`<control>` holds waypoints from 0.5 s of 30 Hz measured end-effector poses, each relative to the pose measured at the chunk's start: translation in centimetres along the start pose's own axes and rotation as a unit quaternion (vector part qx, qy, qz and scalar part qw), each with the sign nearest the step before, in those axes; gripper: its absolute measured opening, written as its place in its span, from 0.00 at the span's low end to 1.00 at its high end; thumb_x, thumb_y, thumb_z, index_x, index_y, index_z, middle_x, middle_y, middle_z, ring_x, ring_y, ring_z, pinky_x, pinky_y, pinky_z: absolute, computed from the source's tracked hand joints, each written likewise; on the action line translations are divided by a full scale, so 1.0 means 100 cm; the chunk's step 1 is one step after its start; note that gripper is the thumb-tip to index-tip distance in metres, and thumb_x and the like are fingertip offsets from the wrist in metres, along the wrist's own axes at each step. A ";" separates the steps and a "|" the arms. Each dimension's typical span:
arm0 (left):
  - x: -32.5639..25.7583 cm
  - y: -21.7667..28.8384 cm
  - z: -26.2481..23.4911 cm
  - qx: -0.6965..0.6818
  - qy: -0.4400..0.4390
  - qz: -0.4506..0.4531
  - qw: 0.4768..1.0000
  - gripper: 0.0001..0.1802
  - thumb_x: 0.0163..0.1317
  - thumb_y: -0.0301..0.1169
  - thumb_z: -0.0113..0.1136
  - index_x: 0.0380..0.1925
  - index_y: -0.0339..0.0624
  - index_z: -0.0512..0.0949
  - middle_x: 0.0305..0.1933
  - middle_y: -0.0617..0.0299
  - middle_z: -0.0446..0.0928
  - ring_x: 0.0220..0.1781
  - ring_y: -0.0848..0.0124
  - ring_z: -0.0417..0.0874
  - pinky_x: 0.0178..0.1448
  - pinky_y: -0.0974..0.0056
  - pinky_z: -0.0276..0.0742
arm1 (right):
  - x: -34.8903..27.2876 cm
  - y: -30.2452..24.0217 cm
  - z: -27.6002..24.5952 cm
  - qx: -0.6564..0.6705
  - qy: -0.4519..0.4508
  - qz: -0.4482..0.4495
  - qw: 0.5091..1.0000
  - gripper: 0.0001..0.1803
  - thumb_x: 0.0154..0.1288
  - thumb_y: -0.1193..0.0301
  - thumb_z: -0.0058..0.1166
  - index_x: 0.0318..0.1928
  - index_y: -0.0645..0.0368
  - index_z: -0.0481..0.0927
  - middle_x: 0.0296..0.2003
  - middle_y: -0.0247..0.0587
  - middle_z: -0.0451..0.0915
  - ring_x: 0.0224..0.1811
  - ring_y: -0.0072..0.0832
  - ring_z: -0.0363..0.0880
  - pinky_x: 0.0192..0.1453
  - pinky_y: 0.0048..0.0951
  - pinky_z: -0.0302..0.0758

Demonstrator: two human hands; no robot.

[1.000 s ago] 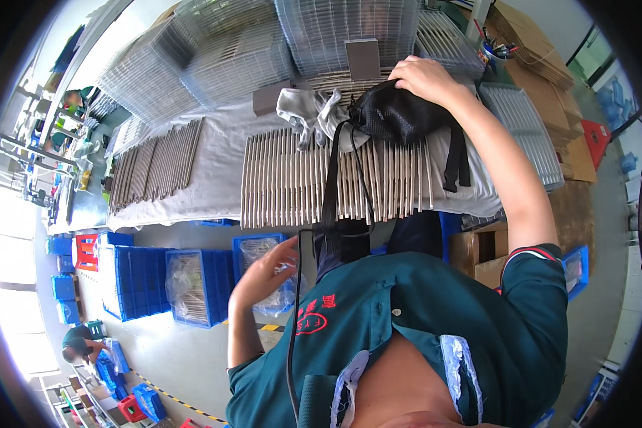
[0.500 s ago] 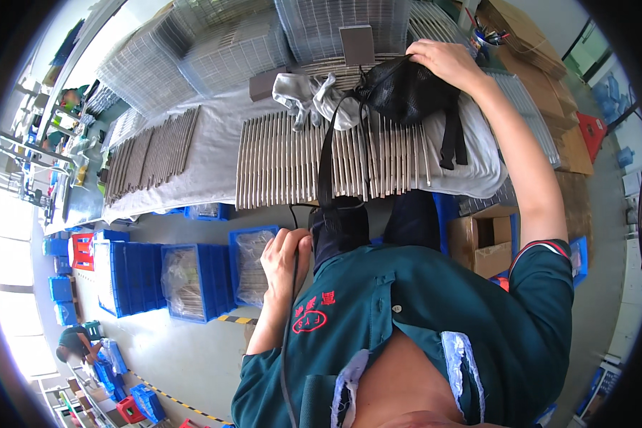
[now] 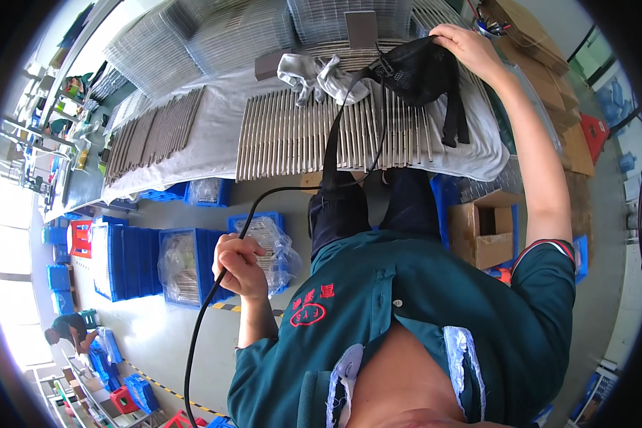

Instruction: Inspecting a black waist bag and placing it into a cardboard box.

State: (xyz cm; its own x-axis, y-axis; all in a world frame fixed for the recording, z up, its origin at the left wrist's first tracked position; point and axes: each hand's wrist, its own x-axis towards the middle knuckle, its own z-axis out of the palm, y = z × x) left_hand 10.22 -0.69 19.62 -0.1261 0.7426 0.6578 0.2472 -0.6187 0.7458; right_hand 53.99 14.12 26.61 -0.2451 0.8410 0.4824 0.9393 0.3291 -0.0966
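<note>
Swung leftward since a moment ago, my left hand (image 3: 241, 264) grips a black cable (image 3: 285, 188) bowing up and rightward; my right hand (image 3: 469, 51) pinches the slack black mesh bag (image 3: 414, 75), slanting up-right over metal rods (image 3: 314, 139), straps (image 3: 454, 118) trailing toward me.

The head view, wide and fisheye-bent, looks steeply down from close above the dark green short-sleeved fabric shirt (image 3: 510, 321) at lower middle, and out past the near edge of the grey cloth-covered surface (image 3: 217, 135), farther off above.
</note>
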 end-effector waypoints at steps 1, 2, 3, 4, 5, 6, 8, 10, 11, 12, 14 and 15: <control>-0.001 0.000 -0.002 -0.015 0.003 0.015 1.000 0.25 0.66 0.45 0.34 0.17 0.39 0.67 0.13 0.63 0.64 0.13 0.79 0.62 0.20 0.75 0.58 | 0.001 -0.001 -0.001 0.000 0.000 -0.003 1.000 0.11 0.61 0.64 0.44 0.42 0.54 0.72 0.38 0.34 0.76 0.37 0.33 0.75 0.39 0.26 0.70; -0.001 0.001 -0.005 -0.031 0.006 0.030 0.999 0.25 0.66 0.44 0.33 0.17 0.40 0.66 0.12 0.64 0.63 0.12 0.78 0.62 0.19 0.74 0.59 | 0.001 -0.001 -0.004 0.015 0.002 0.003 1.000 0.11 0.62 0.64 0.45 0.42 0.54 0.72 0.38 0.34 0.76 0.37 0.33 0.75 0.39 0.26 0.70; -0.001 0.001 -0.008 -0.031 0.008 0.030 0.999 0.25 0.66 0.44 0.33 0.17 0.40 0.66 0.12 0.64 0.63 0.12 0.78 0.62 0.19 0.74 0.59 | 0.002 -0.001 -0.007 0.030 0.003 0.009 1.000 0.11 0.62 0.64 0.45 0.42 0.54 0.72 0.37 0.34 0.76 0.37 0.32 0.75 0.39 0.25 0.70; 0.001 0.001 -0.012 -0.060 0.021 0.053 0.997 0.25 0.67 0.44 0.33 0.16 0.40 0.66 0.11 0.64 0.61 0.12 0.78 0.62 0.18 0.74 0.59 | 0.004 -0.001 -0.012 0.045 0.002 0.006 0.999 0.12 0.62 0.65 0.45 0.43 0.55 0.72 0.37 0.35 0.76 0.37 0.30 0.76 0.40 0.24 0.69; 0.002 0.001 -0.015 -0.089 0.034 0.076 0.993 0.24 0.67 0.43 0.33 0.16 0.40 0.65 0.11 0.65 0.60 0.11 0.77 0.63 0.17 0.74 0.60 | 0.006 -0.002 -0.017 0.046 0.002 0.005 0.999 0.12 0.62 0.65 0.45 0.43 0.55 0.72 0.37 0.35 0.76 0.37 0.30 0.76 0.40 0.24 0.69; 0.004 0.003 -0.017 -0.103 0.052 0.084 0.990 0.24 0.67 0.42 0.32 0.15 0.40 0.64 0.10 0.65 0.58 0.10 0.77 0.62 0.17 0.74 0.61 | 0.005 -0.006 -0.024 0.051 0.014 0.000 0.999 0.12 0.62 0.65 0.46 0.43 0.56 0.72 0.37 0.36 0.76 0.38 0.29 0.76 0.41 0.24 0.69; 0.011 0.007 -0.026 -0.144 0.052 0.101 0.983 0.25 0.67 0.43 0.32 0.15 0.41 0.64 0.10 0.66 0.58 0.10 0.77 0.61 0.16 0.74 0.60 | 0.011 -0.007 -0.035 0.066 0.032 -0.027 0.997 0.12 0.62 0.67 0.46 0.43 0.58 0.73 0.36 0.36 0.77 0.39 0.26 0.76 0.44 0.23 0.69; 0.017 0.016 -0.030 -0.164 0.074 0.114 0.977 0.26 0.67 0.46 0.29 0.13 0.44 0.61 0.09 0.69 0.51 0.08 0.79 0.54 0.15 0.73 0.54 | 0.013 -0.017 -0.051 0.065 0.037 -0.007 0.997 0.11 0.62 0.69 0.45 0.42 0.60 0.73 0.32 0.36 0.76 0.36 0.25 0.75 0.39 0.22 0.69; 0.023 0.020 -0.032 -0.168 0.072 0.112 0.977 0.26 0.67 0.46 0.29 0.13 0.44 0.61 0.09 0.69 0.51 0.08 0.79 0.54 0.15 0.73 0.54 | 0.011 -0.024 -0.063 0.037 0.074 -0.025 0.996 0.09 0.60 0.70 0.46 0.37 0.63 0.74 0.26 0.39 0.76 0.30 0.27 0.75 0.33 0.24 0.70; 0.031 0.023 -0.035 -0.252 0.036 0.123 0.959 0.26 0.67 0.46 0.30 0.13 0.44 0.61 0.10 0.69 0.51 0.08 0.79 0.53 0.15 0.73 0.52 | 0.005 -0.032 -0.077 0.059 0.076 0.010 0.995 0.07 0.59 0.75 0.45 0.35 0.65 0.74 0.27 0.37 0.76 0.32 0.27 0.75 0.38 0.24 0.69; 0.042 0.026 -0.038 -0.363 -0.010 0.137 0.922 0.26 0.66 0.46 0.33 0.12 0.44 0.62 0.10 0.70 0.51 0.08 0.79 0.51 0.16 0.72 0.49 | -0.007 -0.039 -0.096 0.187 0.091 0.086 0.974 0.06 0.59 0.78 0.43 0.35 0.63 0.74 0.27 0.37 0.75 0.33 0.22 0.73 0.38 0.22 0.68; 0.046 0.025 -0.040 -0.363 -0.011 0.134 0.922 0.26 0.66 0.46 0.33 0.12 0.44 0.62 0.10 0.70 0.51 0.08 0.79 0.51 0.16 0.72 0.49 | -0.014 -0.045 -0.106 0.233 0.101 0.128 0.959 0.07 0.59 0.79 0.42 0.35 0.62 0.74 0.27 0.38 0.75 0.33 0.21 0.72 0.38 0.21 0.68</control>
State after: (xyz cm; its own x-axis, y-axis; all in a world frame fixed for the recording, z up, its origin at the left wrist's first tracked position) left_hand 6.46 0.17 24.94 -0.1316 0.5384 0.8324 -0.4423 -0.7833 0.4368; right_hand 52.61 6.88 35.64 0.0749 0.8346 0.5458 0.7420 0.3190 -0.5896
